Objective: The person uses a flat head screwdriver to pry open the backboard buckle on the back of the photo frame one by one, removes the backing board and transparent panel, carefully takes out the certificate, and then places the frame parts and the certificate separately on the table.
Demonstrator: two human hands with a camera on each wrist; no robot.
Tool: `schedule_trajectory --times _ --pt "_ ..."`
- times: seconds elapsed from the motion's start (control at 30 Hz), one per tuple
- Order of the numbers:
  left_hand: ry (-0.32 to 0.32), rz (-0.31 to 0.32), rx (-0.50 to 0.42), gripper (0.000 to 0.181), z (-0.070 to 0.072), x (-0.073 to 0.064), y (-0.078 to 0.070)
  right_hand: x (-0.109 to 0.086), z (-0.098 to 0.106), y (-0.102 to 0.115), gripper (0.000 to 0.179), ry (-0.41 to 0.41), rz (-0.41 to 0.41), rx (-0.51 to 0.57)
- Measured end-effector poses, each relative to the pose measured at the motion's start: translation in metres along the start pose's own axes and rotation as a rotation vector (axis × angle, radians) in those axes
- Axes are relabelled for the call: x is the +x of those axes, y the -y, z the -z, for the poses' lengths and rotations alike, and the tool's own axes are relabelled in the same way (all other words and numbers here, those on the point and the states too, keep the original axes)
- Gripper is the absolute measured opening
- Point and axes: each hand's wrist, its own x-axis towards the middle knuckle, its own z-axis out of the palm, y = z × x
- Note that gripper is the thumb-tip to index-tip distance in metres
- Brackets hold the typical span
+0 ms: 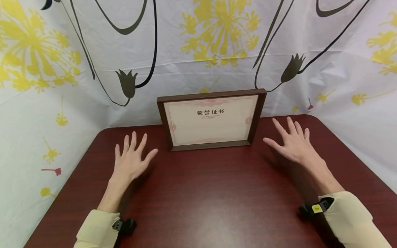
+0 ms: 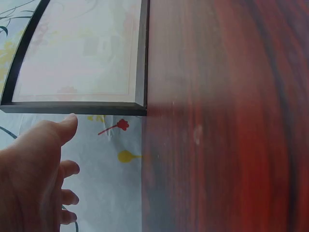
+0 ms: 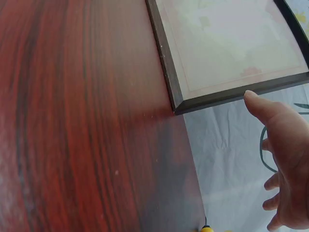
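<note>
A framed certificate (image 1: pixel 211 129) with a dark brown wooden frame stands upright, leaning slightly back, near the far edge of the table. To its left my left hand (image 1: pixel 131 162) hovers over the tabletop with fingers spread, holding nothing. My right hand (image 1: pixel 294 143) is to the right of the frame, likewise spread and apart from it in the head view. In the left wrist view the thumb (image 2: pixel 68 129) appears just below the frame's side (image 2: pixel 72 109). The right wrist view shows the other thumb (image 3: pixel 258 104) overlapping the frame's edge (image 3: pixel 217 98).
The dark red wooden table (image 1: pixel 198 193) has rounded far corners. Behind it and at both sides hangs a white cloth (image 1: pixel 186 75) printed with yellow, dark and red flowers. Black straps with small devices (image 1: pixel 124 225) sit at both wrists, by the beige sleeves (image 1: pixel 97 227).
</note>
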Motion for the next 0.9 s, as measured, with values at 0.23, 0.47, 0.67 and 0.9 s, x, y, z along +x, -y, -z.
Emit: schedule_trajectory --times 0.23,0.47,0.67,0.9 --pt "-0.013 0.003 -0.038 0.084 -0.002 0.004 -0.004 0.004 0.000 0.003 0.088 -0.039 0.018 0.025" --pt "-0.022 0.003 -0.117 0.085 -0.004 0.012 -0.013 0.006 -0.001 0.006 0.087 -0.033 0.011 0.104" --pt "-0.057 -0.003 -0.155 0.084 -0.006 0.016 -0.020 0.011 -0.002 0.015 0.089 -0.013 0.002 0.160" --pt "-0.090 -0.022 -0.244 0.081 -0.004 0.023 -0.031 0.016 -0.001 0.026 0.089 -0.028 0.009 0.201"
